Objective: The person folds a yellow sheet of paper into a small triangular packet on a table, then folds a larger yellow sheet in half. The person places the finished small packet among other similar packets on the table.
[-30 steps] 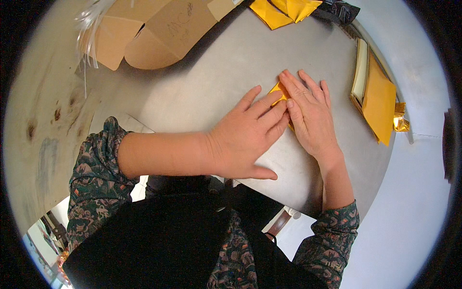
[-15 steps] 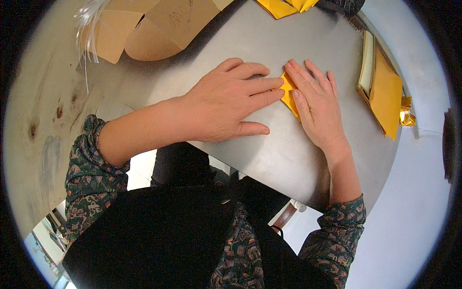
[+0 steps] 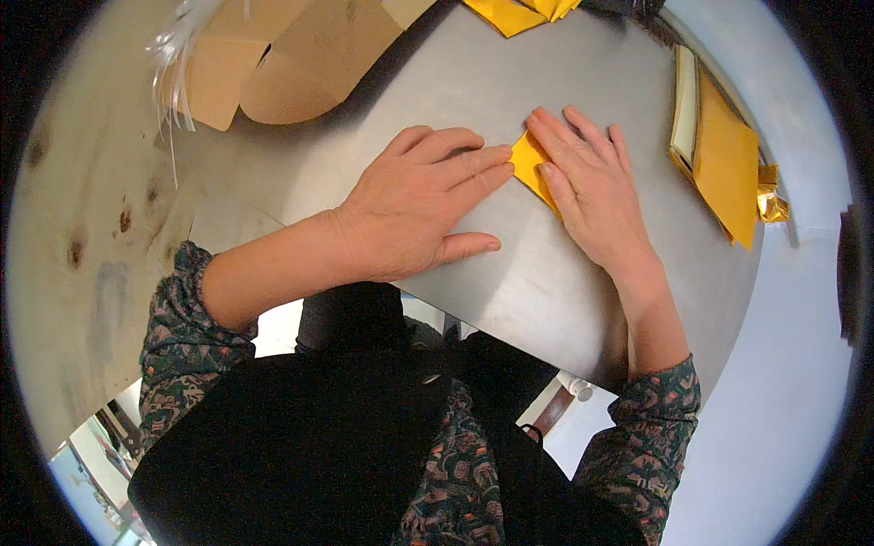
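Note:
A small folded piece of yellow paper [image 3: 531, 167] lies on the grey metal tabletop [image 3: 437, 82]. My right hand [image 3: 592, 187] rests flat over its right part, fingers stretched out and pointing away from me, hiding much of it. From the left, my left hand [image 3: 423, 202] reaches across with fingers spread. Its fingertips touch the left corner of the paper, and its thumb stands apart, nearer to me. Neither hand is closed around the paper.
A brown cardboard box [image 3: 300, 68] with open flaps stands at the back left, white plastic strips [image 3: 173, 77] hanging beside it. More folded yellow paper [image 3: 519, 14] lies at the far edge. On the right sit a stack of yellow sheets [image 3: 726, 159] and a shiny gold piece [image 3: 772, 202].
Both hands still lie on the paper. The left hand's fingertips now sit at the paper's left corner, with more yellow showing between the hands. The whole view has shifted slightly.

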### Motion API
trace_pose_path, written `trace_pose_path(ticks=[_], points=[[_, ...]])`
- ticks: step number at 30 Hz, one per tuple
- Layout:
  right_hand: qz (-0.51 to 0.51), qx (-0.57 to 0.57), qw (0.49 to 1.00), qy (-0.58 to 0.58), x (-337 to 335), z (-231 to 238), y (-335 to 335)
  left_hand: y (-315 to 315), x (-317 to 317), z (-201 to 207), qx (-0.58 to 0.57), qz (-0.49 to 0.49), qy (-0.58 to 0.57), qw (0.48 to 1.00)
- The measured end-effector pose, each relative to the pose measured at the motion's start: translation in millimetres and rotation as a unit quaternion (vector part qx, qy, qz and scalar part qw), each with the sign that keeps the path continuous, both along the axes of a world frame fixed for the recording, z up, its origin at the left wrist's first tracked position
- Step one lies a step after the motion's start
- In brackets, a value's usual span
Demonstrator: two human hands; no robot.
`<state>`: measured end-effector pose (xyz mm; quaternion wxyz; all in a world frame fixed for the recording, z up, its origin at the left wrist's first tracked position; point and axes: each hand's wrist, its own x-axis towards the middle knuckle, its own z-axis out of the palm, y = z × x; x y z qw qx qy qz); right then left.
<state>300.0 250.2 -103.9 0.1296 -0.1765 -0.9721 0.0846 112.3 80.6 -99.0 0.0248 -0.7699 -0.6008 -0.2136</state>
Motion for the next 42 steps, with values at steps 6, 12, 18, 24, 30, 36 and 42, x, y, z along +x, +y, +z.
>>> trace_pose_path(ticks=[6, 12, 18, 24, 30, 36, 42], points=[[0.009, -0.041, 0.998, 0.037, 1.0, 1.0, 1.7, 5.9, -1.5, 1.8, -0.001, 0.011, 0.0, 1.0], [-0.095, -0.242, 0.935, 0.24, 36.1, 2.9, 6.7, -1.3, 1.6, 1.6, -0.014, 0.01, 0.012, 1.0], [-0.134, -0.233, 0.931, 0.247, 42.5, -4.7, -1.7, -12.0, -8.5, 11.4, 0.013, -0.01, -0.024, 1.0], [-0.111, -0.237, 0.932, 0.251, 40.1, -2.1, 1.2, -30.6, 30.0, 9.6, 0.007, -0.048, -0.002, 0.999], [-0.124, -0.269, 0.922, 0.249, 43.8, -1.5, 1.6, -58.8, 38.3, 9.5, -0.047, -0.061, -0.03, 0.997], [-0.115, -0.27, 0.925, 0.241, 43.6, 2.2, 2.1, -64.9, 40.7, 5.4, 0.036, -0.09, -0.071, 0.993], [-0.094, -0.418, 0.852, 0.301, 39.6, 3.9, -0.8, -31.0, 24.5, 37.5, -0.095, 0.148, -0.58, 0.796]])
